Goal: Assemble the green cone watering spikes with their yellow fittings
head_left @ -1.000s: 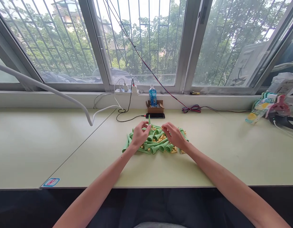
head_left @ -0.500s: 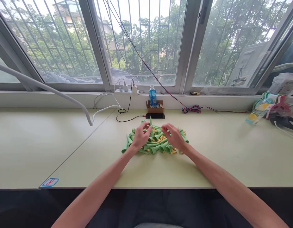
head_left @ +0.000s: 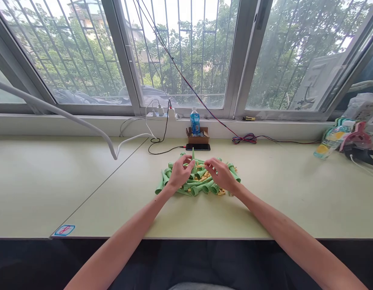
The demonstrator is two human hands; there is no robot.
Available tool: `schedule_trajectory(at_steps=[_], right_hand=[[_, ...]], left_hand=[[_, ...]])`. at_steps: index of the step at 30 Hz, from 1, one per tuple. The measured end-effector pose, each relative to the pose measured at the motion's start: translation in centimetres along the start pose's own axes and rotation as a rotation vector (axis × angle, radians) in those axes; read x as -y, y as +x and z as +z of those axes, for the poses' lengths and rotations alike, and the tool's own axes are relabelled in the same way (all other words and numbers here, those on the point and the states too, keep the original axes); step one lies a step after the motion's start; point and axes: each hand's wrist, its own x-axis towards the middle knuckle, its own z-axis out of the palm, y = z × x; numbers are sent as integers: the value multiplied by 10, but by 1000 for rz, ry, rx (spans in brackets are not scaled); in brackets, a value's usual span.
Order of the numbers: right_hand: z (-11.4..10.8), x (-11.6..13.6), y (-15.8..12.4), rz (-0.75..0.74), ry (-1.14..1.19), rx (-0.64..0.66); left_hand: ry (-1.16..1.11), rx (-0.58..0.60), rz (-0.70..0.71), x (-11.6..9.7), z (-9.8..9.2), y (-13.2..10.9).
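My left hand (head_left: 181, 172) is closed around a green plastic spike (head_left: 193, 155), held upright with its narrow tip pointing up. To its right, the fingertips of my right hand (head_left: 220, 172) pinch a small yellow piece (head_left: 201, 166) that reaches toward the spike; whether the two touch I cannot tell. Beneath both hands lies a pile of hollow green spikes (head_left: 197, 189) with wide threaded ends. Small yellow pieces (head_left: 205, 176) are scattered among them. My fingers and palms hide part of the pile.
Behind the pile lies a phone (head_left: 197, 147) on a black cable, with a blue bottle (head_left: 195, 122) in a small cardboard box (head_left: 197, 139) past it. A white cable arm (head_left: 96, 129) hangs at left. Bundled wires (head_left: 245, 138) and a tilted bottle (head_left: 331, 143) are at right.
The yellow piece in my right hand shows more clearly between the hands, its fingertips slightly further left. My left hand keeps the spike upright; the view has shifted slightly.
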Motion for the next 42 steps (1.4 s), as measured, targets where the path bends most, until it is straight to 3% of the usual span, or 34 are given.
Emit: schedule_trajectory(at_steps=[20, 36, 42], right_hand=[[2, 2, -1, -23, 7, 35], [0, 5, 0, -29, 24, 13], [1, 3, 0, -38, 4, 11]], left_hand=[[-13, 64, 42, 2, 2, -1], [-214, 229, -111, -10, 0, -4], [-204, 294, -63, -10, -1, -5]])
